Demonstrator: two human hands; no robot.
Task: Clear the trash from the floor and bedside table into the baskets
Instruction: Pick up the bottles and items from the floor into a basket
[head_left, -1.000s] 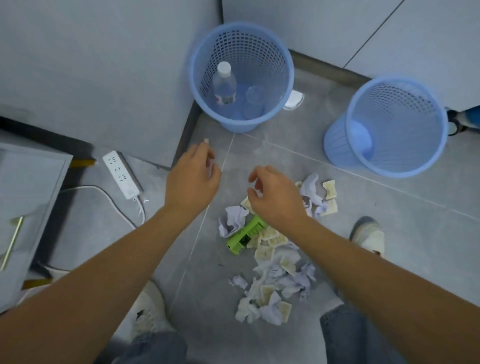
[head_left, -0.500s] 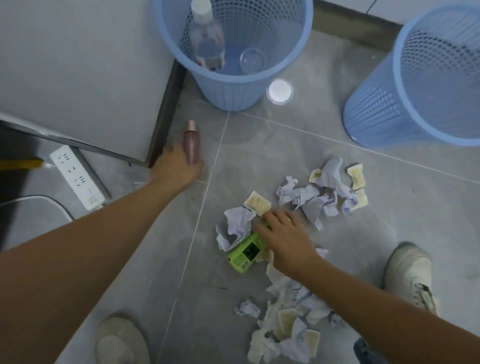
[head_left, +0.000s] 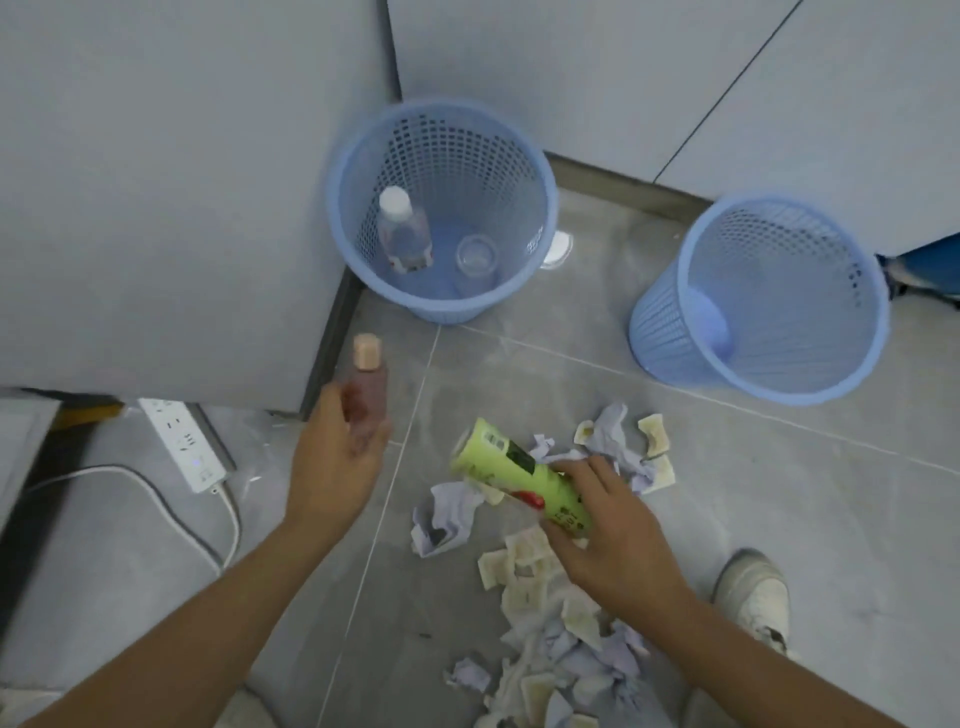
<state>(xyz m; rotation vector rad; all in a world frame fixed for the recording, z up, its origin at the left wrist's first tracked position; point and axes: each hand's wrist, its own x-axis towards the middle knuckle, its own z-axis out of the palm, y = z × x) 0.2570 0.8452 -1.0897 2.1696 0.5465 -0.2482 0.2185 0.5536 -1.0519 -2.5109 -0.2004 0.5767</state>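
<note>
The left hand (head_left: 335, 467) is curling around a small translucent pinkish bottle with a pale round cap (head_left: 368, 392), holding it upright above the smooth grey floor tiles (head_left: 519, 374). The right hand (head_left: 608, 540) is wrapping its fingers around a glossy light-green cylindrical bottle (head_left: 511, 475), tilting it over the crumpled lilac tissues and beige scraps (head_left: 550, 613). Ahead, a perforated blue plastic basket (head_left: 540, 171) is holding a clear water bottle (head_left: 402, 231) and a clear cup (head_left: 477, 260). A second blue mesh basket (head_left: 665, 317) is standing to the right.
</note>
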